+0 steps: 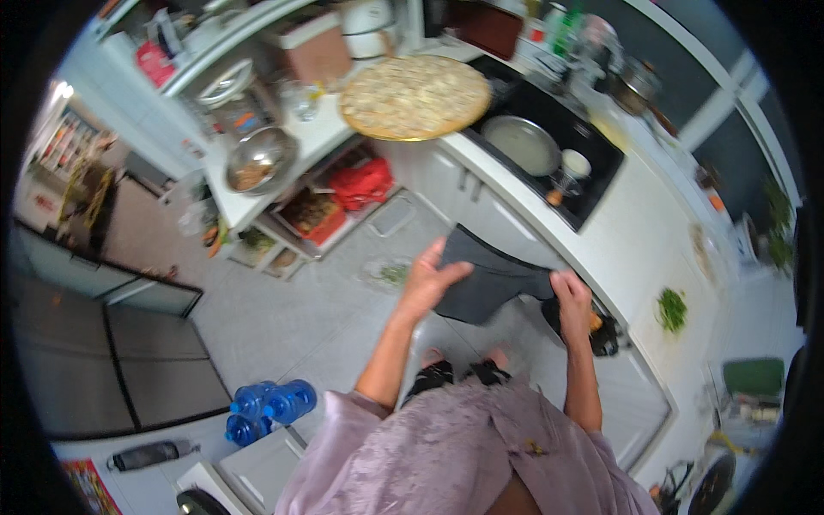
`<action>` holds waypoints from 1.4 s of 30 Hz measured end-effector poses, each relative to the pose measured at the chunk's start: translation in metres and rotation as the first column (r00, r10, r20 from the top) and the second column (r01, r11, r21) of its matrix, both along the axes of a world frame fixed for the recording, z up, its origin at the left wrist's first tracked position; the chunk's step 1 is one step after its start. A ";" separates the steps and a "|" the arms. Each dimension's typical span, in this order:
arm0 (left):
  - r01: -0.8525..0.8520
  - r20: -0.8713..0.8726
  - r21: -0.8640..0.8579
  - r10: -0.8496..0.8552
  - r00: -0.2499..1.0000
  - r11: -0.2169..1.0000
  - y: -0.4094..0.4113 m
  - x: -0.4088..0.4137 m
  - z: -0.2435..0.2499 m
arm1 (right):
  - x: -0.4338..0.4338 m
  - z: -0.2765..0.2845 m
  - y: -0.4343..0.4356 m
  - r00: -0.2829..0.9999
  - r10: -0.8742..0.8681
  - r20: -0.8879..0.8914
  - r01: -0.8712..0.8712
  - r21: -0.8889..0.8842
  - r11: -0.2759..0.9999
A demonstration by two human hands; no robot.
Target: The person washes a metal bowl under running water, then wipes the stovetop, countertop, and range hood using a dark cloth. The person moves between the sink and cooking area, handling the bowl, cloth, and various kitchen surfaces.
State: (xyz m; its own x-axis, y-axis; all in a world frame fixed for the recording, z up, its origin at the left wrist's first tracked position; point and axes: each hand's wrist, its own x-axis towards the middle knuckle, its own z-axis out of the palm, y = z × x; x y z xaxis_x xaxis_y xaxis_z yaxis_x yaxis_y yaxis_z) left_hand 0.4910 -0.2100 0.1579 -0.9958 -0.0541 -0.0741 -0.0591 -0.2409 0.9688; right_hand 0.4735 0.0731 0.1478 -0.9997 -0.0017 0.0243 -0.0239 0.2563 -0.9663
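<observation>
Stretched between my two hands is a thin dark grey sheet (pixel 483 277), a cloth or a plastic bag; I cannot tell which. My left hand (pixel 430 280) holds its left edge, thumb across the front and the other fingers partly behind. At the upper right corner, my right hand (pixel 571 296) pinches it with curled fingers. The sheet hangs over the grey floor (pixel 322 309), in front of the white cabinets. Just below my right hand, a black bag (pixel 604 338) with something orange in it sits against the cabinet front.
A round tray (pixel 415 96) covered with pale food pieces spans the counter corner. The black sink (pixel 595 199) holds a pan (pixel 521 145) of cloudy liquid. Chopped greens (pixel 672 310) lie on the right counter, a metal bowl (pixel 261 161) on the left. Blue water bottles (pixel 270 409) stand on the floor.
</observation>
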 end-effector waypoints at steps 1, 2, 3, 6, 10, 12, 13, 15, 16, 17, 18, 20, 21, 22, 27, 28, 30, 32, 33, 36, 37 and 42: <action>-0.123 0.041 0.006 0.122 0.992 0.992 -0.005 -0.003 -0.030 | -0.005 0.002 0.006 1.000 0.023 -0.008 -0.024 -0.088 0.996; -0.064 0.071 0.044 0.061 0.996 0.997 -0.010 -0.007 -0.027 | -0.006 0.014 0.007 1.000 -0.021 -0.004 0.020 -0.028 0.999; 0.090 -0.009 0.222 -0.090 0.996 0.971 -0.006 -0.011 -0.006 | -0.009 0.014 0.016 1.000 -0.016 -0.013 0.014 -0.105 0.994; 0.112 0.005 0.248 -0.117 0.993 0.962 0.008 -0.021 0.007 | -0.021 0.036 0.029 0.999 0.040 0.017 -0.035 -0.219 0.975; 0.119 -0.025 0.310 -0.117 0.993 0.943 0.027 -0.052 0.018 | -0.024 0.067 0.048 1.000 0.006 0.002 -0.005 -0.335 0.942; 0.179 -0.092 0.355 -0.156 0.983 0.917 0.033 -0.073 0.023 | -0.024 0.076 0.067 0.998 -0.054 -0.015 0.045 -0.367 0.929; 0.213 -0.109 0.369 -0.186 0.977 0.904 0.042 -0.084 0.028 | -0.022 0.080 0.078 0.996 -0.092 -0.022 0.077 -0.380 0.922; 0.273 -0.094 0.336 -0.256 0.962 0.901 0.065 -0.099 0.039 | -0.018 0.092 0.102 0.990 -0.131 -0.059 0.106 -0.314 0.943; 0.312 -0.075 0.322 -0.305 0.949 0.894 0.074 -0.108 0.042 | -0.018 0.098 0.112 0.986 -0.139 -0.089 0.112 -0.261 0.959; 0.351 -0.056 0.309 -0.352 0.934 0.884 0.085 -0.116 0.046 | -0.018 0.104 0.123 0.982 -0.147 -0.118 0.120 -0.206 0.971; 0.340 -0.020 0.268 -0.347 0.937 0.901 0.100 -0.123 0.053 | -0.018 0.109 0.132 0.977 -0.166 -0.134 0.136 -0.210 0.968; 0.420 -0.065 0.260 -0.419 0.906 0.869 0.115 -0.151 0.035 | -0.017 0.118 0.151 0.970 -0.197 -0.144 0.168 -0.196 0.966; 0.454 -0.083 0.260 -0.449 0.890 0.852 0.127 -0.160 0.035 | -0.016 0.121 0.162 0.967 -0.209 -0.143 0.181 -0.185 0.966; 0.460 -0.104 0.256 -0.449 0.887 0.850 0.140 -0.169 0.037 | -0.016 0.120 0.173 0.962 -0.228 -0.150 0.201 -0.176 0.964; 0.482 -0.120 0.049 -0.474 0.872 0.875 0.187 -0.183 0.039 | 0.002 0.118 0.219 0.942 -0.311 -0.124 0.301 -0.096 0.949; 0.493 -0.122 0.048 -0.485 0.866 0.869 0.193 -0.181 0.042 | 0.005 0.114 0.227 0.935 -0.334 -0.116 0.323 -0.108 0.940; 0.527 -0.125 0.040 -0.519 0.846 0.849 0.203 -0.186 0.044 | 0.006 0.109 0.243 0.920 -0.380 -0.098 0.371 -0.098 0.924; 0.511 -0.096 0.025 -0.507 0.857 0.859 0.222 -0.190 0.049 | 0.000 0.102 0.257 0.908 -0.413 -0.077 0.402 -0.126 0.907; 0.499 -0.084 0.015 -0.496 0.864 0.867 0.231 -0.194 0.054 | -0.006 0.098 0.263 0.903 -0.425 -0.068 0.413 -0.142 0.900; 0.450 0.018 -0.040 -0.450 0.893 0.892 0.255 -0.229 0.036 | -0.034 0.090 0.283 0.905 -0.423 -0.048 0.416 -0.115 0.902; 0.423 0.040 -0.041 -0.422 0.906 0.905 0.264 -0.243 0.027 | -0.048 0.083 0.291 0.905 -0.421 -0.057 0.416 -0.091 0.905; 0.365 0.095 -0.204 -0.352 0.931 0.908 0.330 -0.320 -0.007 | -0.143 0.027 0.360 0.875 -0.463 -0.141 0.459 -0.060 0.887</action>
State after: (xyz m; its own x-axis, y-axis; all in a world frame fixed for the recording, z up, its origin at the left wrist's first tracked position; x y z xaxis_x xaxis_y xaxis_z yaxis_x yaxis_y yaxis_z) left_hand 0.1714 0.1205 0.1508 -0.9457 0.2850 -0.1560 -0.1569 0.0198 0.9874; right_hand 0.3308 0.4328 0.1747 -0.8721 0.4606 0.1650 -0.0509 0.2500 -0.9669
